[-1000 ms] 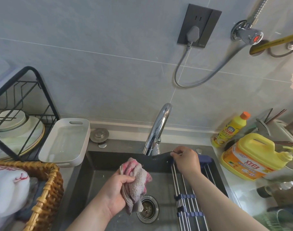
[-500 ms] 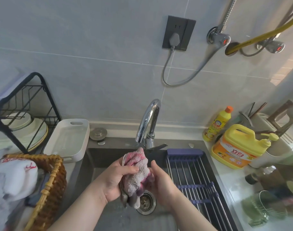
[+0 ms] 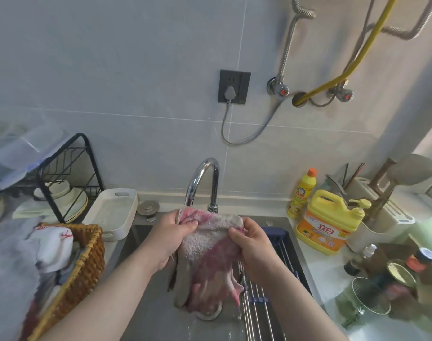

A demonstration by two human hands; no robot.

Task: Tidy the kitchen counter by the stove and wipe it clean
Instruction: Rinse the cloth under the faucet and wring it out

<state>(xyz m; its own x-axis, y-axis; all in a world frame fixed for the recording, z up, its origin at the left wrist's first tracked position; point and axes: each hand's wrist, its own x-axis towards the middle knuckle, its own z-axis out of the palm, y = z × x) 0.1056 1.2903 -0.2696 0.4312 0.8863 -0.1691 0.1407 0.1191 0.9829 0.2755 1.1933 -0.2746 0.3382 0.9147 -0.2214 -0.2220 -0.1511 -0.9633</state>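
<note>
A pink and grey cloth hangs spread out over the dark sink, right under the chrome faucet. My left hand pinches its top left corner. My right hand grips its top right edge. The cloth's lower part dangles wet above the drain, with drops falling from it.
A roll-up rack covers the sink's right side. Detergent jug, yellow bottle, knife block and jars crowd the right counter. On the left stand a white tray, a wicker basket and a black dish rack.
My right hand left the rack's far end and took hold of the cloth. Both hands raised it under the faucet and spread it open from a bunch.
</note>
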